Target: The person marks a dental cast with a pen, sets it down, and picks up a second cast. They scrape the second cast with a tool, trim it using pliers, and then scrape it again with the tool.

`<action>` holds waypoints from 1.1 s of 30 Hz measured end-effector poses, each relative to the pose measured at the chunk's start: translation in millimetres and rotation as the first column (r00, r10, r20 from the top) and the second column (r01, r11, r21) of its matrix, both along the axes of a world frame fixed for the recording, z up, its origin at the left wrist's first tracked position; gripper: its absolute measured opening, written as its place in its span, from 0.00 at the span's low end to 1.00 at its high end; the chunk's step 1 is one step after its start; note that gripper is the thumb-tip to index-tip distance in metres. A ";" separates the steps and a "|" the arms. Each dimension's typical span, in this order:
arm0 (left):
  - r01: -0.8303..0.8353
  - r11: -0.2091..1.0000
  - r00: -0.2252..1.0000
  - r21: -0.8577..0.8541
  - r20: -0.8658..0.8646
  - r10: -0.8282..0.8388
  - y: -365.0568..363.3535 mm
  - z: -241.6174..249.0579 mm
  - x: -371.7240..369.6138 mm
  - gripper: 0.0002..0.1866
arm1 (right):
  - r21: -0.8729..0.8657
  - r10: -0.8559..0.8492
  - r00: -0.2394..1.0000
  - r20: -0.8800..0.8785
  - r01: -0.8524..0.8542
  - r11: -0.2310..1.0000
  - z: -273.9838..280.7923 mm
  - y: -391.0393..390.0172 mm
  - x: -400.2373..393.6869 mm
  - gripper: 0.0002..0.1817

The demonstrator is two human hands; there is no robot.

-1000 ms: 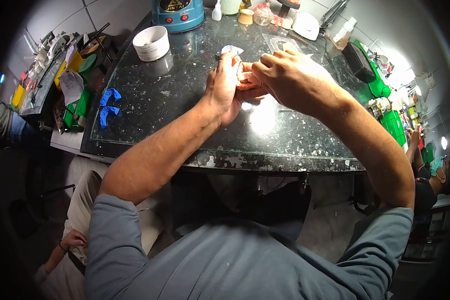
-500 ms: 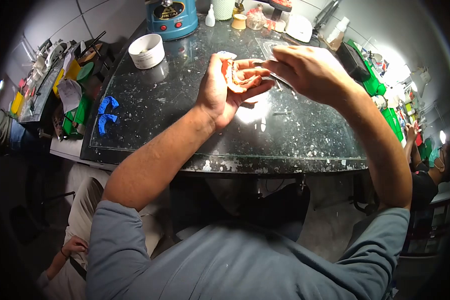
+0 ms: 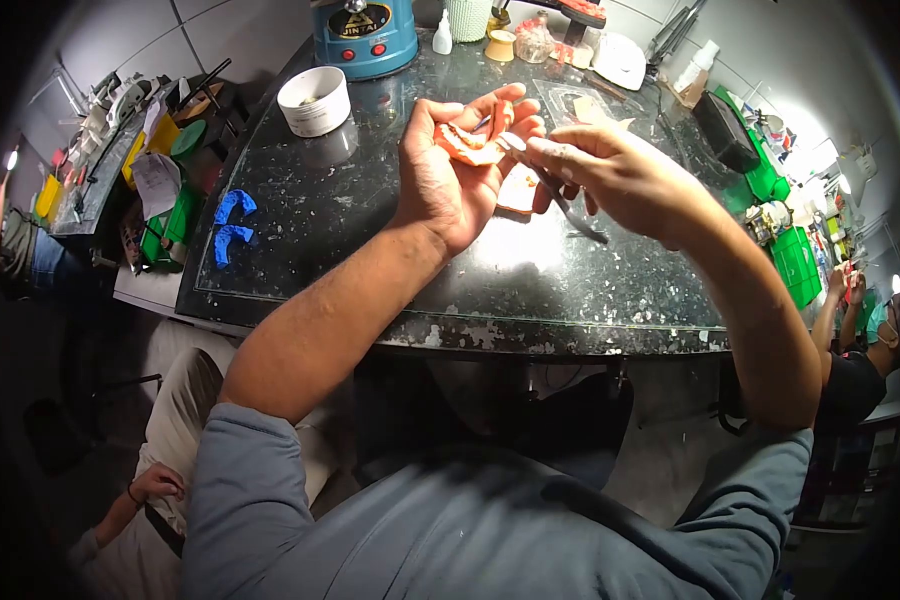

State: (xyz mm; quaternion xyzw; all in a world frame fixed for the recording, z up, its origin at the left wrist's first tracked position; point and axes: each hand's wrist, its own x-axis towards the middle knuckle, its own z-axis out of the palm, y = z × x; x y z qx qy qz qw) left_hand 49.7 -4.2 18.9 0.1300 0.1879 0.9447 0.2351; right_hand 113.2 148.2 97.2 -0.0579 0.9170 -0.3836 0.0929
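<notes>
A pinkish-orange curved piece, shaped like a dental arch [image 3: 470, 150], rests in my left hand [image 3: 442, 185], whose fingers curl up around it. My right hand [image 3: 615, 178] is closed on a thin metal tool [image 3: 573, 215]. The tool's pale tip touches or nearly touches the right side of the curved piece, and its dark end points down to the right. Beneath the hands, a pale block with an orange edge [image 3: 517, 190] lies on the dark table, partly hidden by my left hand.
Two blue arch pieces [image 3: 234, 225] lie on the table's left part. A white tub [image 3: 314, 102] and a blue machine [image 3: 366, 38] stand behind. Bottles and models line the back edge. Green trays [image 3: 796, 265] are at right. Another person's hand [image 3: 157, 483] shows lower left.
The curved piece has tilted in my left hand. My right hand has turned and lowered, bringing the tool to the piece. The view has shifted slightly, and the pale block now shows more.
</notes>
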 end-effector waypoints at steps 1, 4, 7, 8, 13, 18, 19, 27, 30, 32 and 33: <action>0.068 0.997 0.996 0.025 -0.065 -0.067 -3.1 -3.9 -3.0 0.26 | -0.044 -0.014 1.000 0.024 0.015 0.999 -0.2 2.0 0.7 0.20; 0.055 0.998 0.998 -0.007 -0.027 -0.055 -2.7 -6.7 -6.4 0.29 | -0.213 -0.008 0.994 0.105 0.030 0.977 0.7 1.1 6.3 0.19; 0.031 0.999 0.997 -0.023 -0.068 -0.032 -1.0 -0.5 -2.5 0.28 | -0.400 -0.016 0.964 0.264 0.125 0.908 12.6 -9.1 15.1 0.20; 0.018 0.999 0.995 -0.030 -0.097 -0.021 -0.6 1.4 -1.4 0.28 | -0.450 -0.038 0.930 0.365 0.212 0.867 15.7 -11.5 17.0 0.21; 0.159 0.986 0.983 0.050 -0.098 -0.154 -5.8 2.6 -2.9 0.26 | -0.515 0.015 0.884 0.467 0.258 0.818 12.5 -6.0 13.7 0.19; 0.216 0.973 0.975 0.079 -0.062 -0.211 -7.3 -0.8 -4.0 0.30 | -0.562 0.062 0.852 0.521 0.287 0.776 7.6 -8.7 14.8 0.22; 0.234 0.967 0.971 0.100 -0.065 -0.229 -8.4 -0.7 -4.3 0.30 | -0.562 0.062 0.852 0.521 0.287 0.776 7.8 -9.6 15.8 0.22; 0.224 0.973 0.973 0.051 -0.063 -0.221 -11.9 -0.4 -3.5 0.29 | -0.418 -0.088 0.926 0.366 0.248 0.874 -4.1 -4.1 12.9 0.13; 0.231 0.971 0.970 0.060 -0.094 -0.224 -10.8 -3.2 -7.7 0.29 | -0.492 -0.014 0.932 0.363 0.205 0.846 -1.9 -4.2 14.6 0.14; 0.224 0.972 0.967 0.072 -0.140 -0.213 -9.7 -4.3 -8.8 0.29 | -0.526 0.022 0.940 0.340 0.170 0.833 1.4 -7.3 17.9 0.16; 0.227 0.971 0.966 0.071 -0.141 -0.215 -9.2 -3.8 -8.1 0.29 | -0.546 0.034 0.918 0.396 0.205 0.812 3.7 -9.9 19.3 0.16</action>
